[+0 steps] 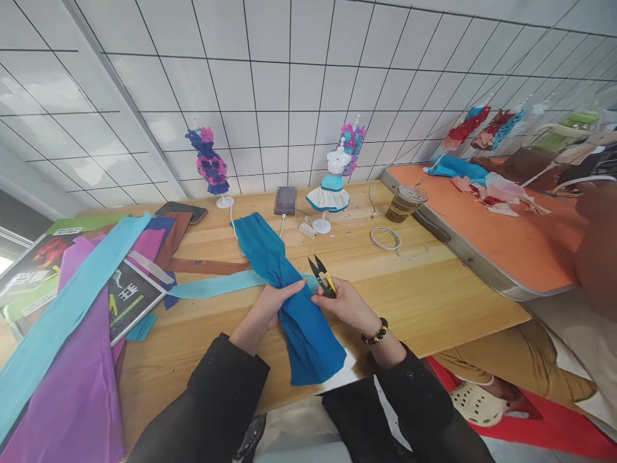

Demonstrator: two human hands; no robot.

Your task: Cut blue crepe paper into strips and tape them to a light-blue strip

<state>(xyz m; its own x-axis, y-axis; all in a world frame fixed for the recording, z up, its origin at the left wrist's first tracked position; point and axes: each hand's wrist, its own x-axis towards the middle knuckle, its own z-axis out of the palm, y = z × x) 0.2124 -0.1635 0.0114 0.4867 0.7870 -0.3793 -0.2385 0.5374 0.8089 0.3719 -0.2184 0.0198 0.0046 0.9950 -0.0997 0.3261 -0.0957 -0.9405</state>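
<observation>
A teal-blue fabric strip (315, 337) is stretched across the front middle of the tabletop (409, 283), over a light-blue fabric strip (216, 285) that is run in from the left. Handling, as judged: light, soft and limp, easily creased, with little slip expected; best grasped at the gathered waist, where the folds are already bunched, since the wide ends would likely flop if lifted alone.

Orientation: the long axis is set slantwise, from the far left down to the near right. The far end is fanned out towards the grey power bank (285, 200); the near end is spread close to the tabletop's near edge.

Hands: the waist is pinched by the left hand (270, 305), thumb on top. Yellow-and-black thread snips (326, 283) are gripped in the right hand (348, 303), just beside the strip's right edge, blades parted and tips directed away from the body; whether the cloth is touched by its fingertips cannot be told
</observation>
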